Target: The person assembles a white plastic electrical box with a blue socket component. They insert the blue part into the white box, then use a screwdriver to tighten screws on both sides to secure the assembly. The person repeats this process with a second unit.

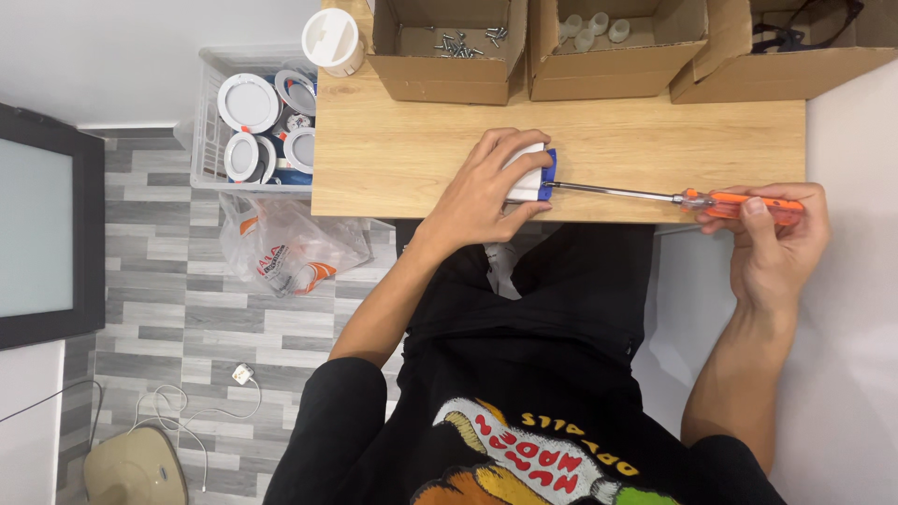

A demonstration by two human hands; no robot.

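My left hand (486, 187) presses down on a small white part with a blue end (537, 178), holding it at the front edge of the wooden table (393, 150). My right hand (776, 234) grips the orange handle of a long screwdriver (739, 203). Its thin metal shaft (613, 192) runs left, and the tip meets the blue end of the part. Most of the white part is hidden under my fingers.
Three open cardboard boxes stand along the table's far edge: one with loose screws (458, 42), one with small white pieces (589, 28), one with dark cables (804, 28). A white round fitting (332, 39) sits at the table corner. A clear crate of round white lamps (257, 122) and a plastic bag (285, 252) lie on the floor at left.
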